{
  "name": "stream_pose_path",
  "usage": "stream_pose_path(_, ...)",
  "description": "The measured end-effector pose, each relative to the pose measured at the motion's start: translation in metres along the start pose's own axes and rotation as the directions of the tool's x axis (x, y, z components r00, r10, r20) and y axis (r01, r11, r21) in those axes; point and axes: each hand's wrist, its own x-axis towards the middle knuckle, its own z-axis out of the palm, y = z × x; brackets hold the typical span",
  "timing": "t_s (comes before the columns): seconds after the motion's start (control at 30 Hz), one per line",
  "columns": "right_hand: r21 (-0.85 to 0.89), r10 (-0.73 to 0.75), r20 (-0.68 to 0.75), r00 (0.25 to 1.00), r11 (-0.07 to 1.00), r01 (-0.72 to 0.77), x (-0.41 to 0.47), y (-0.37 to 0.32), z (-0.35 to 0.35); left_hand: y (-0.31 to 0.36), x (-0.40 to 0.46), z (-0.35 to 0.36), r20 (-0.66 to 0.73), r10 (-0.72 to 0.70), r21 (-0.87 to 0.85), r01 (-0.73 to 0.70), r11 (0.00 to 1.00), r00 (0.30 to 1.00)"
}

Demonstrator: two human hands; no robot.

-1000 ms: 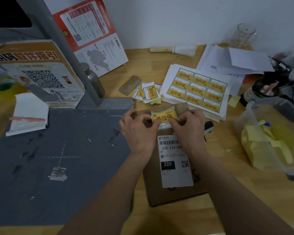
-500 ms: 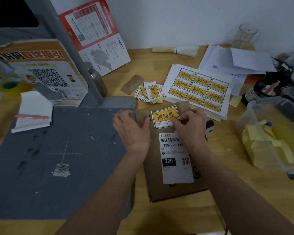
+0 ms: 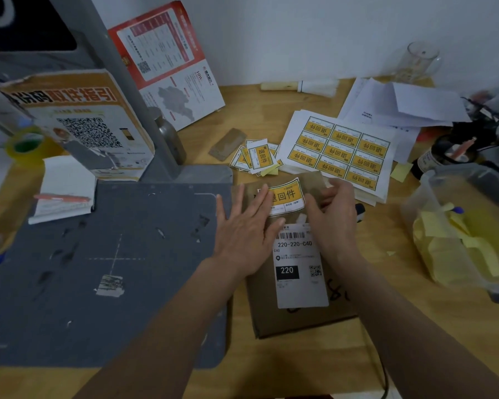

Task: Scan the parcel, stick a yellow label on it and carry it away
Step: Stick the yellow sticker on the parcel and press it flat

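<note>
Pressing flat with fingers spread, the left hand covers the left end of the yellow label on the brown parcel. The right hand pinches the label's right edge (that end curls up). Beyond, on the bench, lie loose cut labels and a printed label sheet.

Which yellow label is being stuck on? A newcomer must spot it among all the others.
Find the brown parcel by the grey mat. The label lies on its far end, above the white slip, between both hands. Unlike the sheet and loose pile behind, it is single and on cardboard.
</note>
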Motion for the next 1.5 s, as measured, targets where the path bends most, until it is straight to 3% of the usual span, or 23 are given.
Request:
stream_pose_path(0.07, -0.052, -0.110, 0.001, 0.994, 0.993, 0.110, -0.005, -0.003, -0.003, 0.000, 0.002, -0.003, 0.002, -0.025, -0.023, 0.025, 0.999, 1.000)
stream_pose_path(0.13, -0.176, -0.312, 0.041, 0.949, 0.933, 0.314, -0.015, -0.006, -0.005, 0.001, 0.003, -0.005, -0.006, -0.047, -0.058, 0.047, 0.997, 0.999)
stream_pose_path(0.23, -0.264, -0.548, 0.218, 0.807, 0.763, 0.590, -0.032, -0.005, 0.000, 0.003, 0.001, -0.004, -0.016, -0.053, -0.089, 0.051, 0.995, 0.998)
stream_pose_path(0.3, -0.244, -0.599, 0.341, 0.725, 0.688, 0.683, -0.038, 0.006, 0.007, 0.004, 0.001, -0.001, -0.006, -0.059, -0.086, 0.058, 0.995, 0.998)
stream_pose_path(0.4, -0.319, -0.512, 0.414, 0.753, 0.692, 0.647, -0.039, 0.019, 0.007, 0.005, 0.001, 0.003, -0.047, -0.078, -0.109, 0.072, 0.991, 0.996)
stream_pose_path(0.67, -0.562, -0.413, 0.316, 0.854, 0.644, 0.519, -0.030, 0.017, -0.008, 0.007, 0.000, 0.007, -0.088, -0.090, -0.112, 0.080, 0.990, 0.992)
stream_pose_path(0.83, -0.455, -0.388, 0.550, 0.740, 0.604, 0.655, -0.031, 0.012, 0.003, 0.006, 0.001, 0.010, -0.060, -0.107, -0.096, 0.101, 0.990, 0.992)
stream_pose_path(1.13, -0.555, -0.270, 0.552, 0.789, 0.587, 0.590, 0.005, 0.007, 0.011, 0.005, 0.004, 0.015, -0.119, -0.114, -0.129, 0.099, 0.987, 0.986)
stream_pose_path(1.5, -0.599, -0.293, 0.583, 0.758, 0.474, 0.645, -0.020, 0.033, -0.005, 0.008, 0.006, 0.014, -0.138, -0.156, -0.197, 0.128, 0.972, 0.978)
